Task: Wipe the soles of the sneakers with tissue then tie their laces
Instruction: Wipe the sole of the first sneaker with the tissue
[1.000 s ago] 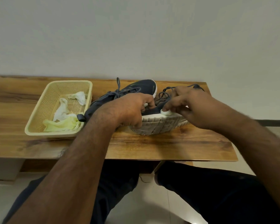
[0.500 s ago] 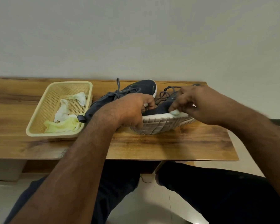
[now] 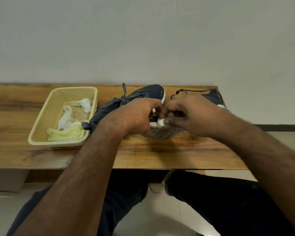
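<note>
Sneaker (image 3: 167,132) tipped sole-out between both hands — left hand (image 3: 140,116) grips it, right hand (image 3: 189,114) pinches tissue (image 3: 161,121) against its edge.

Plain pale wall (image 3: 143,40) behind wooden table (image 3: 160,150); glossy floor (image 3: 157,218), prob. tiled.

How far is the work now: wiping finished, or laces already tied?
Done: crumpled used tissues lie in the basket. In hand: left hand grips the tilted sneaker; right hand pinches a tissue wad against its sole edge. Left: laces hang loose on both sneakers.
</note>
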